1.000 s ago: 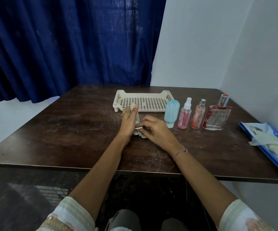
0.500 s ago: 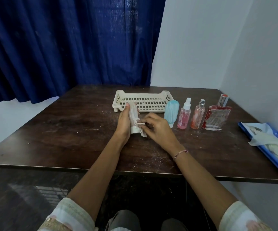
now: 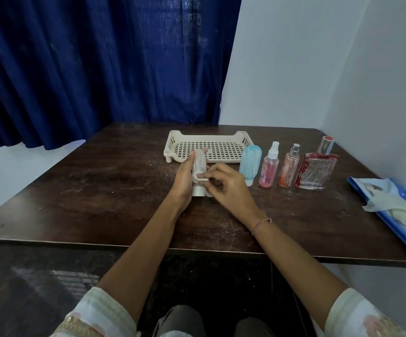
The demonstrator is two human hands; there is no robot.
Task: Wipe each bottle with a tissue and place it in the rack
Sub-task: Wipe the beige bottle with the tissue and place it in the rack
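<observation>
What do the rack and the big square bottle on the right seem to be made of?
Rack: likely moulded plastic, matte cream, with a perforated grid floor. Square bottle: probably clear glass, glossy, since streaky reflections show on its flat face; clear plastic remains possible.

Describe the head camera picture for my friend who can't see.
A person's left hand holds a small white plastic bottle at a dark wooden table while the right hand presses a white tissue against it. Behind sits an empty cream plastic rack, with four other bottles to its right.

Dusty dark wooden table (image 3: 104,190), perforated matt plastic rack (image 3: 209,148), clear glass bottle (image 3: 316,172) (metallic cap), blue cloth curtain (image 3: 99,64)
</observation>
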